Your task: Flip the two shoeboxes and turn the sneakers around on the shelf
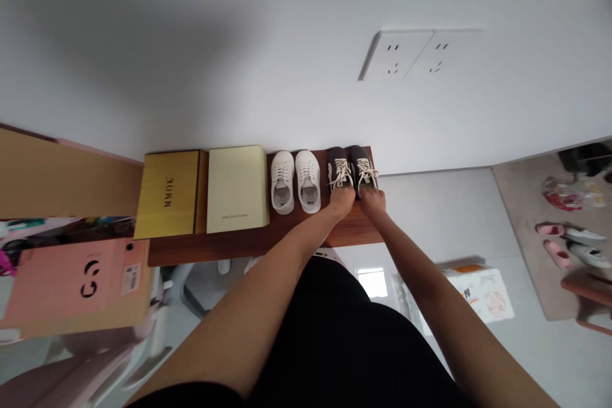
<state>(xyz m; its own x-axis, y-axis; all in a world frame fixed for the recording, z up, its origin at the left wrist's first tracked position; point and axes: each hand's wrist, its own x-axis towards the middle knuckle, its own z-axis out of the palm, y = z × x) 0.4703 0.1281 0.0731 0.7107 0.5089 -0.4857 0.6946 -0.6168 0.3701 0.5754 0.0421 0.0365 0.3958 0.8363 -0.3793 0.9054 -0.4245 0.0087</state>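
Note:
Both of my arms reach down to a pair of dark sneakers with cream laces at the right end of a wooden shelf [224, 245]. My left hand [342, 199] grips the heel of the left dark sneaker [337, 160]. At the heel of the right dark sneaker [362, 159] is my right hand [373, 200], closed on it. The sneakers stand side by side, toes to the wall; my hands cover their heels. Just left of them sits a pair of white sneakers, the left one [282, 180] and the right one [308, 180], also toes to the wall.
A cream shoebox [238, 191] and a gold shoebox [167, 194] stand on the shelf further left. Below them is a pink box [71, 280]. Wall sockets [421, 54] are above right. A white package [482, 293] and pink shoes [557, 254] lie on the floor at right.

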